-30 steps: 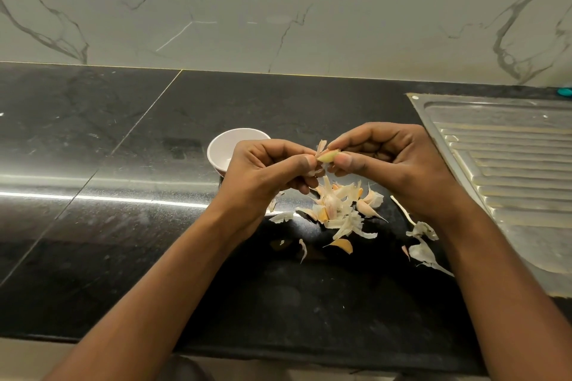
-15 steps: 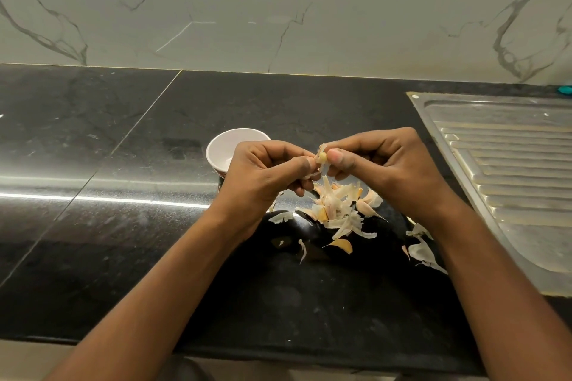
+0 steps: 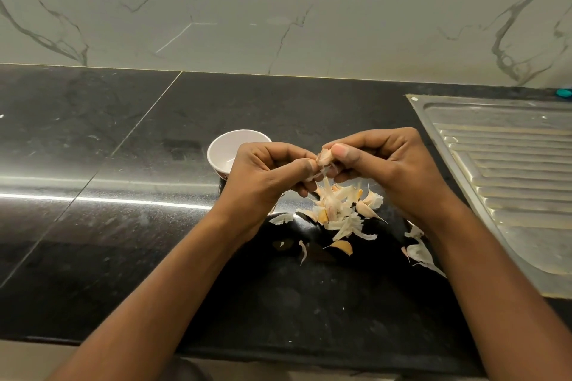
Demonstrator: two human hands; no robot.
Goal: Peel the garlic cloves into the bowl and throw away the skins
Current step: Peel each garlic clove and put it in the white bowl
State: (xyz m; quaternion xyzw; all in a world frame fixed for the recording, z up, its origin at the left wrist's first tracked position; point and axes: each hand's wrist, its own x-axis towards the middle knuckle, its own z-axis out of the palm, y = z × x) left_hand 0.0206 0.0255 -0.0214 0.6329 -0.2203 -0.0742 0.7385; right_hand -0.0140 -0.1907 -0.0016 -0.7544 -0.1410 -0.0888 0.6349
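Note:
My right hand [image 3: 383, 165] pinches a garlic clove [image 3: 325, 157] between thumb and fingers above the black counter. My left hand [image 3: 267, 178] pinches a strip of skin [image 3: 315, 176] hanging from that clove. Under both hands lies a pile of garlic cloves and loose skins [image 3: 339, 210]. One peeled-looking clove [image 3: 342, 247] lies apart in front of the pile. More skins [image 3: 419, 252] lie to the right under my right wrist. A small white bowl [image 3: 224, 150] stands behind my left hand, partly hidden by it.
A steel sink drainboard [image 3: 507, 170] with ridges takes up the right side. The marble wall [image 3: 278, 9] rises behind the black counter [image 3: 108, 148]. A small teal object [image 3: 564, 92] sits at the far right. The counter's front edge runs near the bottom of the view.
Both hands have stayed together over the pile. The clove has turned between my right fingers, and a strip of skin now hangs down from it towards my left fingers.

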